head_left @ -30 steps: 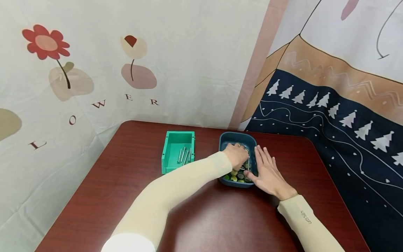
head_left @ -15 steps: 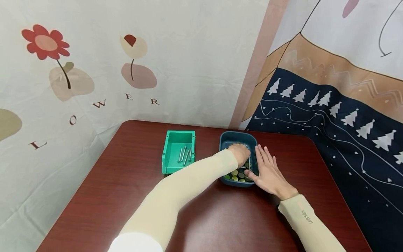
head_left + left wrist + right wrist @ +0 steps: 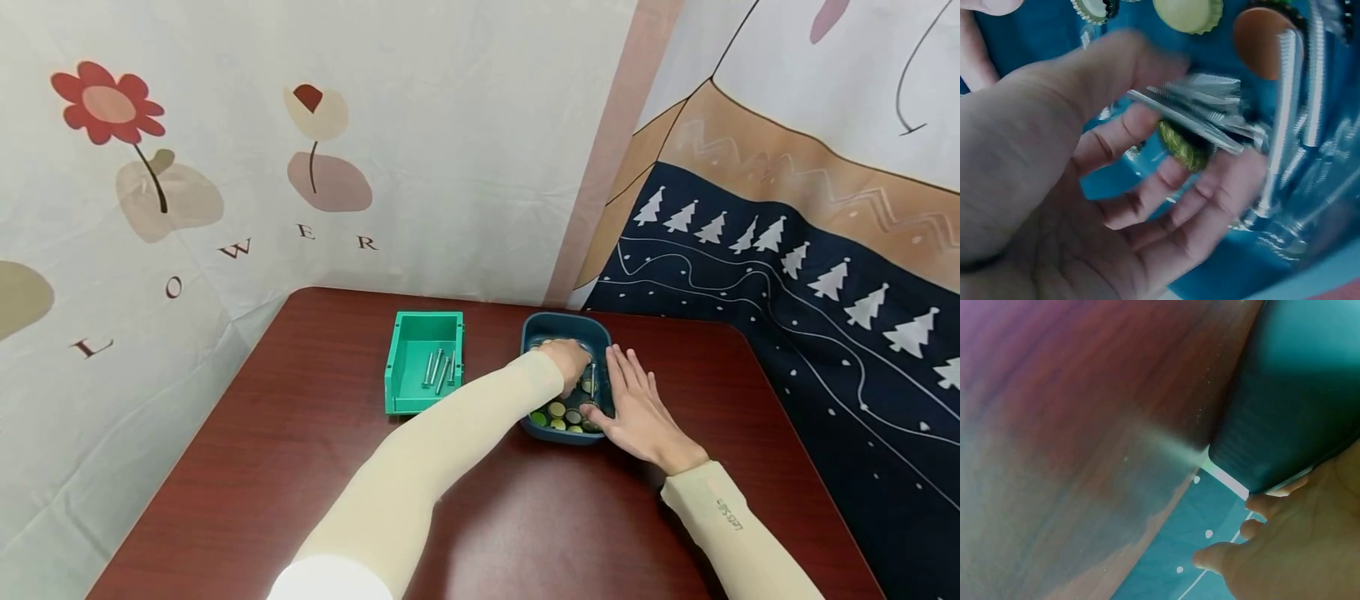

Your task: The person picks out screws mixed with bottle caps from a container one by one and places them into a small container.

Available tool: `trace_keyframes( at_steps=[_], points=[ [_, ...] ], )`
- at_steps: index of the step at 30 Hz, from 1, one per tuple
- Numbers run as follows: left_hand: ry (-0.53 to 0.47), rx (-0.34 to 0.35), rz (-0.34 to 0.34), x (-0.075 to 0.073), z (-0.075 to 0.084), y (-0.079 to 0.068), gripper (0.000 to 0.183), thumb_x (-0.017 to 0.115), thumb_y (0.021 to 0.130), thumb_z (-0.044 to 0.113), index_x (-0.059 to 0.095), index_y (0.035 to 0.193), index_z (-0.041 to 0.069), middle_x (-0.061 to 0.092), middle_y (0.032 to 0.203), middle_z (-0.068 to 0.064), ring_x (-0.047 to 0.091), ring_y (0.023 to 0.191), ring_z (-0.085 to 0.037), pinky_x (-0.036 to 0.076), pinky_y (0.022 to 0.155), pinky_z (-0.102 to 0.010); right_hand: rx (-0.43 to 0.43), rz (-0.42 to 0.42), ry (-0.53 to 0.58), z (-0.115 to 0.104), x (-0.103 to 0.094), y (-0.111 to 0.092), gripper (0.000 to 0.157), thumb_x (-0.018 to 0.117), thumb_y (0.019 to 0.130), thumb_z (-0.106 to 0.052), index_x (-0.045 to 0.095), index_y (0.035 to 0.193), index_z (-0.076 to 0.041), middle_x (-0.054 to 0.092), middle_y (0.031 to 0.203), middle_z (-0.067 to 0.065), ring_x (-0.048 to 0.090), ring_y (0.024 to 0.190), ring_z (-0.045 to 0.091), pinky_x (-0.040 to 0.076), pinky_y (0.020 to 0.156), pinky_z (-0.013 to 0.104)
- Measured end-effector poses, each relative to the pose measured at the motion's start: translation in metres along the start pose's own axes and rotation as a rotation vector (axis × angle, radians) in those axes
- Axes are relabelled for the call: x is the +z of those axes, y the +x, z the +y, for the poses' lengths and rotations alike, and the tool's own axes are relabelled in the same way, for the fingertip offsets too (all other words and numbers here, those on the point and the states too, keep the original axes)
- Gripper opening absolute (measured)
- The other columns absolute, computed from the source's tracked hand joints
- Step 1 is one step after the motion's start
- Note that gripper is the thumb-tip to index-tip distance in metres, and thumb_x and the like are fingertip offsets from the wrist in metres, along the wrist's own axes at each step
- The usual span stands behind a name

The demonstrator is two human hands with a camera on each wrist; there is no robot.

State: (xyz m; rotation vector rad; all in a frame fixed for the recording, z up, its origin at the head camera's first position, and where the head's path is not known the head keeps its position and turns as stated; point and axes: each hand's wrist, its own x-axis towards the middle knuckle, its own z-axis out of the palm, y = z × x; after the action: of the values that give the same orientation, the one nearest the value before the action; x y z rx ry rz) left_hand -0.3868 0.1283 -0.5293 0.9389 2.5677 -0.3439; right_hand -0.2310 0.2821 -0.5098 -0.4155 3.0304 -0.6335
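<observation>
My left hand [image 3: 567, 362] reaches down into the dark blue box [image 3: 566, 320]. In the left wrist view, its thumb and curled fingers pinch a few silvery bolts [image 3: 1191, 119], blurred by motion. A green bottle cap [image 3: 1179, 147] lies behind the fingers; whether it is touched I cannot tell. Other bolts [image 3: 1282, 112] and a copper-coloured bottle cap [image 3: 1264, 40] are nearby in the box. My right hand [image 3: 637, 408] rests along the box's right side with straight fingers, its thumb over the near rim. In the right wrist view the hand [image 3: 1297, 544] touches the box wall [image 3: 1291, 394].
A green bin [image 3: 424, 325] stands to the left on the dark red table [image 3: 262, 433], with several bolts [image 3: 441, 371] lying in it. Several bottle caps [image 3: 557, 410] cover the near end of the blue box. A printed cloth [image 3: 450, 167] hangs behind the table.
My left hand has shifted slightly right and forward within the blue box, its forearm moving along. The right hand and both containers stay in place.
</observation>
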Motion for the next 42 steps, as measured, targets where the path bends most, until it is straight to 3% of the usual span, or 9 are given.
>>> trace_keyframes(
  at_steps=[5, 11, 15, 22, 26, 32, 36, 40, 42],
  points=[
    [-0.083, -0.012, -0.016, -0.001, -0.010, 0.002, 0.043, 0.075, 0.114, 0.027, 0.071, 0.157, 0.030, 0.070, 0.161, -0.001, 0.074, 0.134, -0.015, 0.068, 0.108, -0.035, -0.002, -0.008, 0.006, -0.002, 0.000, -0.002, 0.113, 0.068, 0.112, -0.063, 0.008, 0.187, -0.004, 0.007, 0.197, 0.022, 0.003, 0.182, 0.053, 0.011, 0.138, 0.089],
    [-0.126, 0.008, -0.034, -0.015, -0.015, -0.011, 0.035, 0.091, 0.104, 0.025, 0.079, 0.137, 0.024, 0.078, 0.134, -0.001, 0.078, 0.106, -0.011, 0.070, 0.084, -0.029, 0.004, -0.016, 0.008, -0.003, -0.002, -0.002, 0.114, 0.068, 0.111, -0.064, 0.008, 0.187, -0.003, 0.007, 0.197, 0.024, 0.003, 0.182, 0.053, 0.011, 0.138, 0.089],
    [-0.170, -0.026, 0.021, -0.023, -0.013, -0.028, 0.035, 0.096, 0.100, 0.023, 0.082, 0.132, 0.025, 0.081, 0.125, 0.003, 0.078, 0.103, -0.009, 0.070, 0.087, -0.029, 0.005, -0.022, 0.010, -0.004, -0.004, -0.001, 0.114, 0.068, 0.111, -0.064, 0.008, 0.187, -0.003, 0.007, 0.197, 0.024, 0.003, 0.182, 0.054, 0.010, 0.138, 0.089],
    [-0.190, -0.056, 0.013, -0.076, 0.002, -0.120, 0.032, 0.086, 0.109, 0.026, 0.080, 0.140, 0.022, 0.079, 0.135, 0.002, 0.077, 0.116, -0.012, 0.068, 0.103, -0.032, 0.009, -0.026, 0.008, -0.004, -0.004, -0.002, 0.113, 0.068, 0.112, -0.062, 0.007, 0.187, -0.003, 0.006, 0.197, 0.024, 0.003, 0.182, 0.054, 0.010, 0.138, 0.089],
    [-0.223, -0.056, -0.001, -0.086, 0.004, -0.137, 0.037, 0.081, 0.113, 0.026, 0.077, 0.149, 0.021, 0.077, 0.140, 0.002, 0.075, 0.122, -0.012, 0.065, 0.107, -0.031, 0.011, -0.027, 0.011, -0.005, -0.004, -0.002, 0.113, 0.069, 0.112, -0.060, 0.007, 0.187, -0.003, 0.006, 0.197, 0.025, 0.002, 0.182, 0.054, 0.010, 0.137, 0.090],
    [-0.312, 0.018, 0.059, -0.076, -0.006, -0.132, 0.025, 0.078, 0.115, 0.026, 0.079, 0.137, 0.016, 0.078, 0.125, 0.000, 0.074, 0.109, -0.013, 0.066, 0.097, -0.031, 0.010, -0.026, 0.012, -0.005, -0.003, -0.002, 0.113, 0.069, 0.111, -0.061, 0.008, 0.187, -0.003, 0.007, 0.196, 0.025, 0.003, 0.182, 0.055, 0.009, 0.137, 0.090],
    [-0.378, 0.081, 0.124, -0.068, -0.012, -0.135, 0.015, 0.080, 0.113, 0.026, 0.075, 0.103, 0.016, 0.068, 0.087, 0.001, 0.063, 0.077, -0.012, 0.055, 0.075, -0.025, 0.012, -0.027, 0.012, -0.004, -0.003, -0.002, 0.114, 0.068, 0.111, -0.063, 0.008, 0.187, -0.003, 0.007, 0.196, 0.025, 0.002, 0.182, 0.055, 0.009, 0.137, 0.090],
    [-0.452, 0.119, 0.181, -0.066, -0.017, -0.150, 0.029, 0.080, 0.113, 0.024, 0.067, 0.089, 0.016, 0.066, 0.078, -0.001, 0.063, 0.069, -0.014, 0.052, 0.067, -0.024, 0.011, -0.025, 0.009, -0.004, -0.003, -0.001, 0.114, 0.068, 0.111, -0.064, 0.008, 0.187, -0.002, 0.007, 0.196, 0.026, 0.003, 0.181, 0.055, 0.009, 0.137, 0.090],
    [-0.494, 0.125, 0.204, -0.064, -0.019, -0.156, 0.022, 0.081, 0.113, 0.024, 0.072, 0.095, 0.014, 0.075, 0.089, -0.004, 0.072, 0.078, -0.017, 0.057, 0.070, -0.025, 0.011, -0.024, 0.006, -0.004, -0.003, -0.001, 0.114, 0.068, 0.111, -0.063, 0.008, 0.187, -0.002, 0.008, 0.196, 0.026, 0.003, 0.181, 0.056, 0.010, 0.137, 0.091]
  ],
)
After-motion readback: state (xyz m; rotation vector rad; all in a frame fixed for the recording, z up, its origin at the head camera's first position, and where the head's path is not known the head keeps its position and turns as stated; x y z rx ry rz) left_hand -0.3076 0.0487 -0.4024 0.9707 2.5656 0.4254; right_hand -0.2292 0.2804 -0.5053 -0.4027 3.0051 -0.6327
